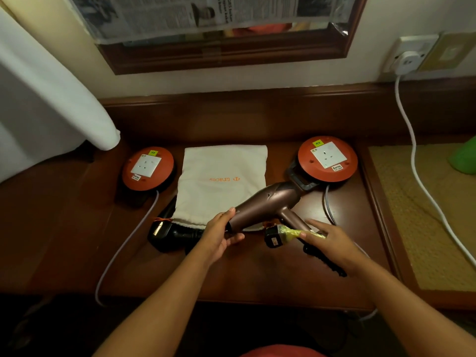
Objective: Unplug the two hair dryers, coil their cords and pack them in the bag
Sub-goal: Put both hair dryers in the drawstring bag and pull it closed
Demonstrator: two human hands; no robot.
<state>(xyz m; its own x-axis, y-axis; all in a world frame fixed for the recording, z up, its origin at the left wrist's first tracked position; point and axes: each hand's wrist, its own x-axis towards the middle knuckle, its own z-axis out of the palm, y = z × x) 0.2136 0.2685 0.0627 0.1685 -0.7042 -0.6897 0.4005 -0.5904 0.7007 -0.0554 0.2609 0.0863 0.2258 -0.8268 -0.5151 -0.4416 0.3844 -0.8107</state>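
A: Left hand (221,234)?
B: Curled round the nozzle end of the brown dryer (265,204), thumb on top, fingers under. Dryer is up off the desk (257,274), rear end pointing to 2 o'clock, handle down toward 5.

A: Right hand (332,243)?
B: Pinching the cord by the yellow tape (306,233), just behind the black plug (274,238). Index finger sticks out straight, the rest curl loosely. Plug hangs free at 9 o'clock of that hand, out of any socket. A dark coiled cord (324,261) runs under the hand.

A: Bag?
B: White drawstring bag (221,186) flat at centre of the desk, mouth toward the person. Orange print reads "tracey", upside down from here. Cannot tell what is inside.

A: Second dryer?
B: Black dryer (175,234) at 7 o'clock of the bag, lying at its mouth, partly under the cloth edge.

A: Other labels?
B: Two orange socket reels: left reel (148,168) at 9 o'clock of the bag, right reel (328,158) at 3. Each has a small yellow-green sticker, right one looks like "M4". The right one's white label starts "5 METERS", the rest too small. White wall plug (408,61) at 1 o'clock, in the wall socket.
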